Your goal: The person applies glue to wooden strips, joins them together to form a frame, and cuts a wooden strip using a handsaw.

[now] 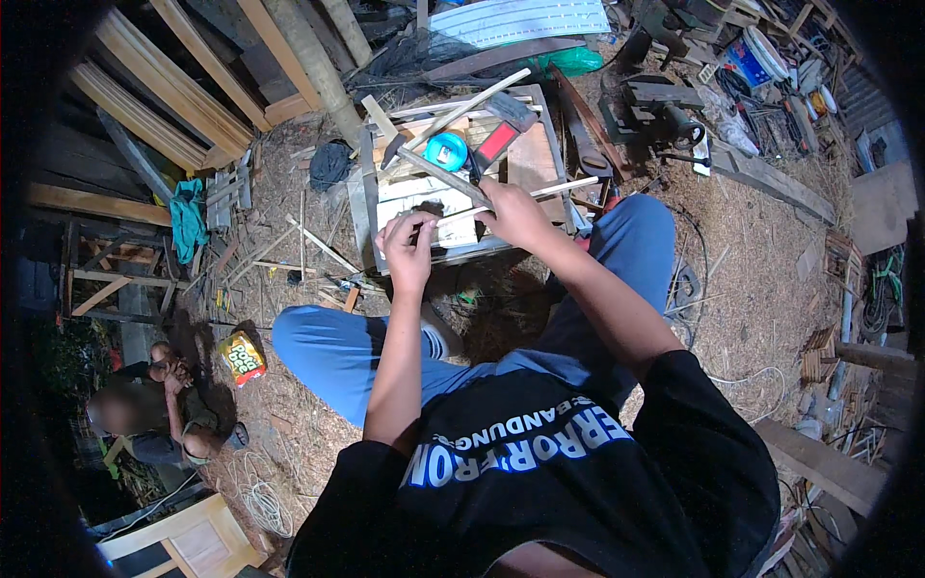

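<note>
My left hand is closed in a pinch on the left end of a thin pale wooden strip. The strip runs to the right past my right hand, whose thumb lies along it. My right hand is also closed around the end of a long grey handle with a dark head across its far end, like a hammer. Both hands are over a low wooden worktable. Just beyond them lie a round turquoise container, a red-faced block and a grey block.
A hand saw lies right of the table, with a dark vise beyond. Planks lean at far left. A seated person and a yellow snack packet are at left. Wood shavings cover the ground.
</note>
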### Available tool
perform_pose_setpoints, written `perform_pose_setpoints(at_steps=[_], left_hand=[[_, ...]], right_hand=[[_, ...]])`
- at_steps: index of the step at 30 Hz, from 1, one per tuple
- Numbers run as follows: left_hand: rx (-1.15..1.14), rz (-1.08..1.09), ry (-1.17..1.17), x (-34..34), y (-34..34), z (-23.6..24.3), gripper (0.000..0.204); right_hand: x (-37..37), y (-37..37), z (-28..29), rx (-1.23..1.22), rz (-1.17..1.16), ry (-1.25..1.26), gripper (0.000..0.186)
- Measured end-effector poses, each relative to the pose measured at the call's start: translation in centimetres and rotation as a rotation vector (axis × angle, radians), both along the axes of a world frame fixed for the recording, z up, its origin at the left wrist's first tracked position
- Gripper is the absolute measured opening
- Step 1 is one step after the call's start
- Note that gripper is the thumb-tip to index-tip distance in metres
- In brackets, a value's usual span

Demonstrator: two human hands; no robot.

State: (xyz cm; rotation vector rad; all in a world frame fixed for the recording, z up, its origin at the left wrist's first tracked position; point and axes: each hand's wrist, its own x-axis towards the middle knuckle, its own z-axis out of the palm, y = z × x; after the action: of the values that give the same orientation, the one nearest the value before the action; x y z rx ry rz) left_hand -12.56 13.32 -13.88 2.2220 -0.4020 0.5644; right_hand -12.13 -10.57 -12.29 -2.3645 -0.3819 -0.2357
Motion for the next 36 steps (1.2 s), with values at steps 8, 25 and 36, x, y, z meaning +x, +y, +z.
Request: perform_pose_setpoints(at_steps=[8,25,36], left_hand=[[-0.002,0.013,-0.012,-0.1,-0.1,0.0,0.008],[0.01,-0.025,-0.004,-0.1,-0.2,0.5,0.004],[-0.042,-0.01,-0.051,0.2,-0.3,-1.1,0.011]], right_hand=[[0.0,0.0,0.3,-0.028,0.003,-0.021,0.041],[-0.1,0.2,0.3,-0.018,-0.026,0.014,0.04],[-0.2,0.3,0.8,-0.036,-0.043,0.019,0.04]])
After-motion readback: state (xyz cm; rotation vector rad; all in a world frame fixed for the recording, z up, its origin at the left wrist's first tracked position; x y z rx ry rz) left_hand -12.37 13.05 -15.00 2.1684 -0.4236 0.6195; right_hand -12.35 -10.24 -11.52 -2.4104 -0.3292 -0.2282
